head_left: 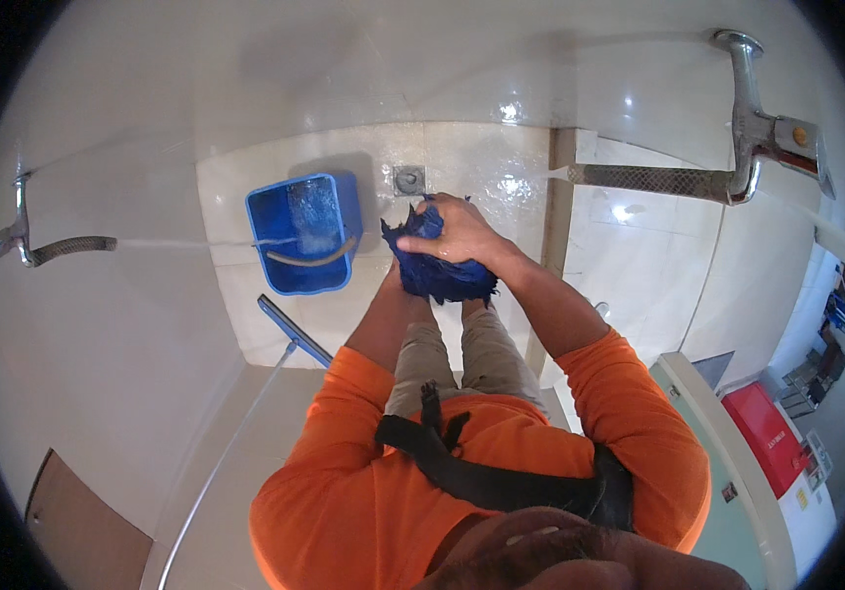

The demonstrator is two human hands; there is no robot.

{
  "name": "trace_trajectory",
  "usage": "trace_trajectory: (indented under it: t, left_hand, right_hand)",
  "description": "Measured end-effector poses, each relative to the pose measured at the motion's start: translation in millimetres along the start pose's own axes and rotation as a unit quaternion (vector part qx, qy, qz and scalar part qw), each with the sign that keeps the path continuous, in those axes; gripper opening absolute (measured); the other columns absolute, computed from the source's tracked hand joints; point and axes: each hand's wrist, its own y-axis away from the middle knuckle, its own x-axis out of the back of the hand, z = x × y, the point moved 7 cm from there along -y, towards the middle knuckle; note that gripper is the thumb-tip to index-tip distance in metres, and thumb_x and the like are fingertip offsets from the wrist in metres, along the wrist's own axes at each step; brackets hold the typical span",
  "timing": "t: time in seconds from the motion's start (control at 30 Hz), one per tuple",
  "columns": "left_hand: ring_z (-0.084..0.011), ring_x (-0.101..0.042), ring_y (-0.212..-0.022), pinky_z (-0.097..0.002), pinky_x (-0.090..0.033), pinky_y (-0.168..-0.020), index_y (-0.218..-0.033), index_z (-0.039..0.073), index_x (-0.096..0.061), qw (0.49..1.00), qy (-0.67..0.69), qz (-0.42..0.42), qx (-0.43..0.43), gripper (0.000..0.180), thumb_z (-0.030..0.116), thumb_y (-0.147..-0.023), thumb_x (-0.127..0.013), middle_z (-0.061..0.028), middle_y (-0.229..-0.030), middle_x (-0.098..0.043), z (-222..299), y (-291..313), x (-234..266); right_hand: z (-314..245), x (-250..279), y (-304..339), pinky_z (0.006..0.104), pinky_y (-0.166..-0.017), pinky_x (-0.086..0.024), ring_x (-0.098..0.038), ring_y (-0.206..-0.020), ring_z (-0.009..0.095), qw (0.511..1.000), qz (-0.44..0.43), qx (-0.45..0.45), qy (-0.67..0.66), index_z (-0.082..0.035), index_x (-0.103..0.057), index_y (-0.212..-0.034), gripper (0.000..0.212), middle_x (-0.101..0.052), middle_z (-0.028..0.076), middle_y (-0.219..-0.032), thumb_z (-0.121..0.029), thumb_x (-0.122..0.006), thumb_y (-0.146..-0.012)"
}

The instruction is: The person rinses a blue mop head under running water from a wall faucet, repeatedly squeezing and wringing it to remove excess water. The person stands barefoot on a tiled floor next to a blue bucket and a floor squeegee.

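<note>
A dark blue, shaggy cloth [454, 279] with ragged, stringy edges is bunched up between my hands, above my feet and lower legs. My right hand [457, 231] is closed over its upper side, the thumb reaching across to the left. From below and to the left, my left hand [399, 279] holds the same bundle; most of that hand and its fingers are hidden by the cloth. To the left on the floor stands a blue bucket [348, 211], its handle lying across the opening. Water from a wall tap with a short hose [73, 250] runs into it.
A floor drain [408, 180] lies just beyond my hands. A squeegee [294, 331] with a long pole rests at lower left. At upper right a second tap with a braided hose [653, 180] juts from the wall near a raised ledge [558, 231]. The floor tiles look wet.
</note>
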Motion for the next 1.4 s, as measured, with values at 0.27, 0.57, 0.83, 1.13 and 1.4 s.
trace_trajectory:
  t: [0.27,0.57,0.83,1.13,1.4]
  left_hand:
    - [-0.0193,-0.065,-0.100,-0.0339,-0.055,-0.090,-0.117,0.007,-0.063,0.950,-0.265,0.064,-0.155,0.034,0.035,-0.104,-0.050,-0.0069,-0.111,-0.066,34,-37,47]
    - [-0.0181,-0.063,-0.099,-0.0313,-0.050,-0.090,-0.125,0.004,-0.062,0.936,-0.278,0.190,-0.101,0.060,0.057,-0.102,-0.048,-0.0073,-0.115,-0.067,29,-64,-26]
    - [-0.0243,-0.060,-0.117,-0.0463,-0.045,-0.102,-0.140,0.014,-0.054,0.914,-0.276,0.294,0.048,0.073,0.068,-0.092,-0.057,-0.0104,-0.130,-0.062,-20,-41,-30]
    - [-0.0235,-0.066,-0.100,-0.0393,-0.054,-0.087,-0.120,0.005,-0.060,0.912,-0.265,0.312,0.037,0.043,0.017,-0.079,-0.066,-0.0088,-0.111,-0.066,-22,-59,17]
    - [-0.0289,-0.068,-0.084,-0.0424,-0.060,-0.078,-0.110,0.000,-0.061,0.950,-0.162,0.267,0.021,0.036,0.011,-0.076,-0.059,-0.0122,-0.097,-0.065,25,-37,40]
  right_hand:
    - [44,11,-52,0.0449,-0.083,-0.056,-0.071,-0.090,0.040,0.977,0.139,-0.138,-0.079,-0.002,-0.075,-0.081,0.056,-0.071,0.026,-0.083,-0.058,-0.069,-0.081]
    - [194,62,-62,0.0444,-0.107,-0.043,-0.053,-0.129,0.045,0.839,0.371,-0.360,-0.170,0.018,-0.053,-0.130,0.108,-0.056,0.036,-0.135,-0.080,-0.053,-0.085]
    - [183,56,-53,0.0344,-0.092,-0.050,-0.065,-0.103,0.023,0.876,0.363,-0.202,-0.245,0.007,-0.055,-0.134,0.082,-0.068,0.017,-0.116,-0.059,-0.072,-0.088]
    - [148,47,-39,0.0301,-0.079,-0.049,-0.060,-0.085,0.013,0.820,0.178,-0.196,-0.507,-0.007,-0.065,-0.105,0.029,-0.064,0.001,-0.093,-0.019,-0.081,-0.084]
    - [135,82,-51,0.0286,-0.087,-0.047,-0.058,-0.092,0.010,0.856,0.241,-0.027,-0.457,-0.003,-0.067,-0.115,0.021,-0.068,0.000,-0.104,-0.018,-0.063,-0.101]
